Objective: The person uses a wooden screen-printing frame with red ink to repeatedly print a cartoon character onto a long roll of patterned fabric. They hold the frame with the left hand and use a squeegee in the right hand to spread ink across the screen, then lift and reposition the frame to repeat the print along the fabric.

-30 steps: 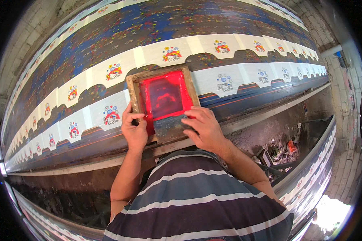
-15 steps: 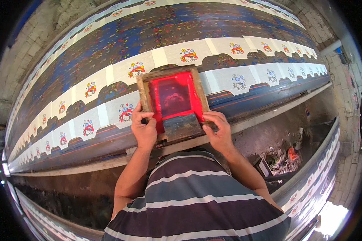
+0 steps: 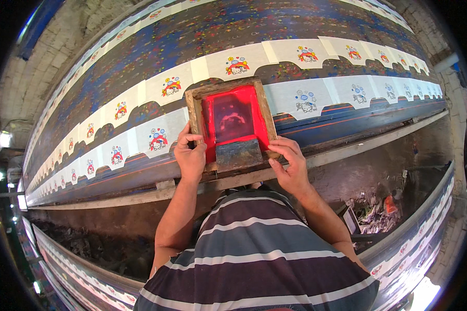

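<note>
A wooden-framed printing screen (image 3: pixel 233 116), its inside edges coated in red ink, is over the near row of pale fabric pieces on the long table. A faint pattern shows through its dark purple mesh. The dark, flat squeegee (image 3: pixel 238 155) rests at the screen's near end, between my hands. My left hand (image 3: pixel 191 157) is closed on the frame's left side near its lower corner, thumb and fingers pinching the wood. My right hand (image 3: pixel 290 165) grips the lower right corner the same way. Whatever fabric lies under the screen is hidden.
Left of the screen, the near pieces carry a cartoon print with red (image 3: pixel 158 139); to its right, prints (image 3: pixel 306 101) show only blue and dark lines. A far row (image 3: pixel 236 66) has multicoloured prints. A wooden rail (image 3: pixel 347 151) runs along the near edge. Scraps (image 3: pixel 374 213) lie below right.
Both hands have shifted the screen slightly rightward along the near row, with the squeegee still in it. My view has turned a little. The grip of both hands looks the same.
</note>
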The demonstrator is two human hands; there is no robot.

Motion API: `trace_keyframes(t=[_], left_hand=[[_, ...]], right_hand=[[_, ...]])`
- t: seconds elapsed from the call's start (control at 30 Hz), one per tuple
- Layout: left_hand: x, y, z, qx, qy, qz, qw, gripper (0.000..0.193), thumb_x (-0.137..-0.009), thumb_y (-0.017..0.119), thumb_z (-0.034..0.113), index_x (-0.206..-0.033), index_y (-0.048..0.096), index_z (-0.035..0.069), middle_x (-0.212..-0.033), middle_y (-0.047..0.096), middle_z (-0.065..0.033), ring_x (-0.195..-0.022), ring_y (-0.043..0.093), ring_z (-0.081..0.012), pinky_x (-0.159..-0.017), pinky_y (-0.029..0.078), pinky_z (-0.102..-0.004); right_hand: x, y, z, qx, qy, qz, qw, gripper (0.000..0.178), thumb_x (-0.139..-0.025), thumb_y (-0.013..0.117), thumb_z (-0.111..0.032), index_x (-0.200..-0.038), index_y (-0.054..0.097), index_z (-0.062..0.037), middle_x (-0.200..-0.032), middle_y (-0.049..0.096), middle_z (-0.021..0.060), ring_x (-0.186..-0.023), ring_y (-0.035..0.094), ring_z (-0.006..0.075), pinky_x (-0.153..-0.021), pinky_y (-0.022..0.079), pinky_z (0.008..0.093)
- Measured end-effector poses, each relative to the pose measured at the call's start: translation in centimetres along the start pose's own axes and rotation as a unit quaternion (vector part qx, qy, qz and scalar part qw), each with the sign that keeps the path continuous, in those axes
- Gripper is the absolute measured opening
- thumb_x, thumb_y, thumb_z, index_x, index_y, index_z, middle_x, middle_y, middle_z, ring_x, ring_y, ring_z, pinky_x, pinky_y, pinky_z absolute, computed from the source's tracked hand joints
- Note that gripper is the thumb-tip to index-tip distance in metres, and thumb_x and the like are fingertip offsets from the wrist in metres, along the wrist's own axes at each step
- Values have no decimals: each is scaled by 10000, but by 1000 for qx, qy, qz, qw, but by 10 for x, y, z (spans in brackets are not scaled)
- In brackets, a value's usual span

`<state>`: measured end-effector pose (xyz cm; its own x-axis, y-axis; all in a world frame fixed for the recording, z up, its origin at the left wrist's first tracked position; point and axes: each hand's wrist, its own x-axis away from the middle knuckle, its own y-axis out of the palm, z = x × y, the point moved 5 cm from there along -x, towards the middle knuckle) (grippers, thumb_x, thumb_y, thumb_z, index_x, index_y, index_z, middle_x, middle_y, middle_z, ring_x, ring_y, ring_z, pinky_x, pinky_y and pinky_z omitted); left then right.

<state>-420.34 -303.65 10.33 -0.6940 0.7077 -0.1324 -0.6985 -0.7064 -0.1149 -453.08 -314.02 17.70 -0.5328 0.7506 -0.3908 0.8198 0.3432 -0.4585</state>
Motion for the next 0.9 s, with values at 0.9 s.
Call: trace_keyframes(t=[0.9], left_hand=[[0, 9, -12, -46, 31, 19, 998, 184, -970, 752, -69, -1076, 829, 60, -1517, 708, -300, -1535, 625, -411, -1266, 468, -477]], right_hand=[[-116, 49, -41, 190, -144, -368, 899, 314, -877, 742, -33, -1185, 805, -37, -1125, 772, 168, -1141, 740, 395, -1032, 599, 507]])
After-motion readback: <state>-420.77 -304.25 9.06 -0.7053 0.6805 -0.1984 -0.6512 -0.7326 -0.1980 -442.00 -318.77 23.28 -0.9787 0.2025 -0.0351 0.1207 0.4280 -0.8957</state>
